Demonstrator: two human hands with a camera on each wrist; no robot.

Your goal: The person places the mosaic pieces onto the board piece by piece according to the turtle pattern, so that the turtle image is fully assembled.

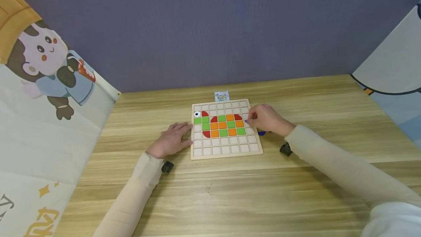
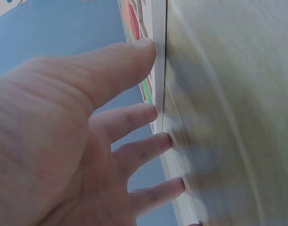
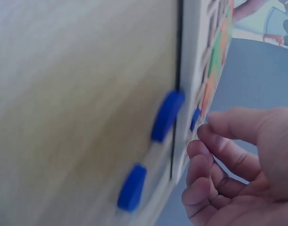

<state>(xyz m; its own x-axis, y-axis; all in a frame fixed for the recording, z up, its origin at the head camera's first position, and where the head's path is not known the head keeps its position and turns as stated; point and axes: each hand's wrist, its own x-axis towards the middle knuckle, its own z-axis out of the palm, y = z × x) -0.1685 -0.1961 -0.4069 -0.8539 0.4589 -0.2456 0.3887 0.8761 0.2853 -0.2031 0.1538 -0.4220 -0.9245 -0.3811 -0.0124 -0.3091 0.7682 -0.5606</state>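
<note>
A square wooden grid board (image 1: 226,151) lies on the table, with green, orange and red tiles forming a figure in its cells. A round eye tile (image 1: 197,114) sits at the figure's upper left. My left hand (image 1: 171,140) has its fingers spread, thumb and fingertips at the board's left edge. Over the right edge, my right hand (image 1: 268,119) pinches a small blue piece (image 3: 194,120) at the tips of thumb and index finger, low over the cells. Two more blue pieces, one a curved blue piece (image 3: 167,117), lie on the table just right of the board.
A small picture card (image 1: 222,96) lies against the board's far edge. Behind the wood-grain table (image 1: 210,193) stands a dark blue-grey panel (image 1: 210,28). A printed cartoon wall (image 1: 49,120) borders the left side.
</note>
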